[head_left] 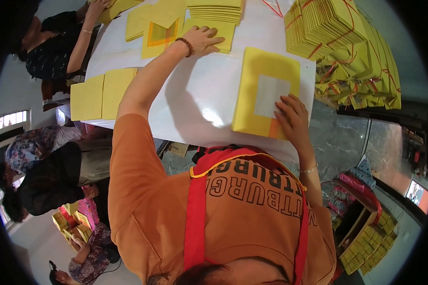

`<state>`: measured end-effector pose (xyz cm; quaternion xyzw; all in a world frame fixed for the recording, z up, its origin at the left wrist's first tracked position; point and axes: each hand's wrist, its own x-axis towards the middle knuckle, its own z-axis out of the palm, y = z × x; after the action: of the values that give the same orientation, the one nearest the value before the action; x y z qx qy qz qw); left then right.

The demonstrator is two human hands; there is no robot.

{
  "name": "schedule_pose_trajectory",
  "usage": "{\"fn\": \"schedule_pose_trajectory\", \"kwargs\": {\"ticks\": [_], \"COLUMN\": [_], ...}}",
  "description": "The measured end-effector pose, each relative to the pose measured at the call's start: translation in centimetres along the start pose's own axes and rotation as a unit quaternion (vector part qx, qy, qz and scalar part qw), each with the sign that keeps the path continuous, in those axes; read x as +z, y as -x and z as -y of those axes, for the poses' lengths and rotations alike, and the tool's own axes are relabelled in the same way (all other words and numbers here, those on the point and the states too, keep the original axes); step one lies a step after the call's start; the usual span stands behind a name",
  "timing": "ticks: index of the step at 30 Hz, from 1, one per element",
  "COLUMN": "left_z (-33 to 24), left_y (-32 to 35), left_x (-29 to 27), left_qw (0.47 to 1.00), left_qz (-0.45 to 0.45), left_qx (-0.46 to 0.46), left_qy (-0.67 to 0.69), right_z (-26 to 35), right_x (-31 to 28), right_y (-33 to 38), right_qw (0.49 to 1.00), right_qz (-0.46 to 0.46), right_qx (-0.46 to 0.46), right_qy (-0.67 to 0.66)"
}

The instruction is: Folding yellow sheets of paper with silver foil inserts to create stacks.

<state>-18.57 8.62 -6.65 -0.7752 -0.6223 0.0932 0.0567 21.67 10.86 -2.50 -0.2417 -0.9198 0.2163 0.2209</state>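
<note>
My left hand point(202, 40) reaches forward, fingers spread, over a low pile of yellow paper point(223, 43) near the far side of the table. Beside its wrist lies a yellow sheet point(152, 49) with an orange-bordered print. My right hand point(292, 118) rests with loosely bent fingers on the right edge of a yellow paper stack point(266, 66). That stack carries a pale rectangle point(271, 90) and a small orange patch at its near edge. Nothing shows gripped in either hand, though the right thumb is hidden.
Yellow bundles tied with red string point(328, 28) are piled high at the right. Two yellow stacks point(102, 95) lie at the table's point(180, 114) left edge. A co-worker's arm point(83, 45) handles yellow paper at the far left. Other people sit at the left.
</note>
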Motion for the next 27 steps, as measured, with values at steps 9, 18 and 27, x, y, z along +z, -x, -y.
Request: {"fn": "schedule_pose_trajectory", "kwargs": {"ticks": [9,18,27], "left_z": [-15.9,-21.7,-21.4], "left_y": [2.0,5.0,4.7], "left_x": [-9.7,-9.8,-9.9], "left_qw": [0.929,0.901,0.842], "left_qz": [-0.193,-0.171,-0.058], "left_qx": [0.114,0.103,-0.022], "left_qy": [0.294,0.386,0.535], "right_z": [-1.2,-4.2,-4.3], "right_x": [0.8,1.7,1.5], "right_y": [0.4,1.6,2.0], "right_qw": [0.996,0.893,0.874], "right_qz": [-0.025,-0.013,-0.014], "right_qx": [0.013,0.133,0.160], "right_qy": [-0.079,-0.429,-0.459]}}
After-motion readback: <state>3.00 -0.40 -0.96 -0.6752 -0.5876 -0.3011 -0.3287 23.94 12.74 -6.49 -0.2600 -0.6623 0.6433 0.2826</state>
